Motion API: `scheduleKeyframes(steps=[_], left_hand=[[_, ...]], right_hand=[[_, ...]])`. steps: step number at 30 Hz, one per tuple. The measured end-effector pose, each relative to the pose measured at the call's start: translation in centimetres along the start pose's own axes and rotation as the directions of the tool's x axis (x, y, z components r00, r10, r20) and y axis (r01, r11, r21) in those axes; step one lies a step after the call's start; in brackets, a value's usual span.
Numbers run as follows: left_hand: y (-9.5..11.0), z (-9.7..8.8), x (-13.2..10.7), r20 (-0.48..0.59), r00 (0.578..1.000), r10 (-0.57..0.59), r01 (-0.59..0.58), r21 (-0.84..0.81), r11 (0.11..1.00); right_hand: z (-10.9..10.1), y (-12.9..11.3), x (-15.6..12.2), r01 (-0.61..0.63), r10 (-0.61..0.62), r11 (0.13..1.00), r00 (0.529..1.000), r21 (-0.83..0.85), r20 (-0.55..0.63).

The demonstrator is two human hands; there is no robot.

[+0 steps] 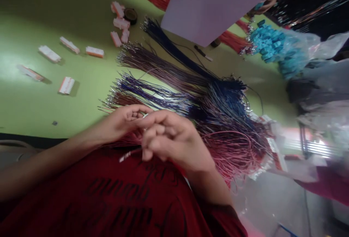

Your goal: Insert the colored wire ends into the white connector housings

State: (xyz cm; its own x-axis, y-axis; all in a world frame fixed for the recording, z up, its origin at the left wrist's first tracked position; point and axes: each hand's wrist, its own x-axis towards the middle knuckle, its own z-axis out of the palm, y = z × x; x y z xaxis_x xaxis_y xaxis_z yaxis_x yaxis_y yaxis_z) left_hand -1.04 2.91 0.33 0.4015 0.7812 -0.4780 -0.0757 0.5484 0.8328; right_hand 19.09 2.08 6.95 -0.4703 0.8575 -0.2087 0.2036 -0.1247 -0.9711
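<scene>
My left hand and my right hand meet in front of my red shirt, at the near edge of the table. The right fingers are closed on a thin wire, whose pale, blurred tip points left over the shirt. My left fingers are curled, and a small white bit shows between the two hands; most of it is hidden. Just beyond the hands lie bundles of wires with metal ends: brown, purple, grey-brown and dark blue. Pink wires spread on the right.
Several white-and-orange connectors lie scattered on the green table, others beside a roll of dark tape. A pale purple panel stands at the back. Blue connectors in a plastic bag and another person's hand are at far right.
</scene>
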Motion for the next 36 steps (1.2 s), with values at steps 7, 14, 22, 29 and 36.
scheduleKeyframes(steps=[7,14,22,29,36], left_hand=[[-1.1,-1.1,0.9,-0.134,0.988,-0.081,0.039,-0.292,0.956],[-1.0,-0.9,1.1,-0.110,0.990,-0.084,0.045,-0.316,0.948],[-1.1,-0.8,0.9,-0.077,0.992,-0.100,0.074,-0.294,0.953],[-1.1,-0.8,1.0,-0.072,0.994,-0.084,0.059,-0.300,0.952],[-1.1,-0.8,1.0,-0.079,0.992,-0.098,0.073,-0.276,0.958]], right_hand=[[-0.4,5.4,2.8,-0.075,-0.061,0.938,0.925,-0.337,-0.375],[-0.4,6.1,2.5,0.011,-0.227,0.843,0.914,-0.537,-0.337],[0.4,6.4,2.6,-0.014,-0.252,0.780,0.908,-0.626,-0.335],[0.7,6.1,2.8,0.001,-0.303,0.699,0.906,-0.715,-0.296],[0.8,6.2,2.8,-0.009,-0.328,0.661,0.896,-0.750,-0.299]])
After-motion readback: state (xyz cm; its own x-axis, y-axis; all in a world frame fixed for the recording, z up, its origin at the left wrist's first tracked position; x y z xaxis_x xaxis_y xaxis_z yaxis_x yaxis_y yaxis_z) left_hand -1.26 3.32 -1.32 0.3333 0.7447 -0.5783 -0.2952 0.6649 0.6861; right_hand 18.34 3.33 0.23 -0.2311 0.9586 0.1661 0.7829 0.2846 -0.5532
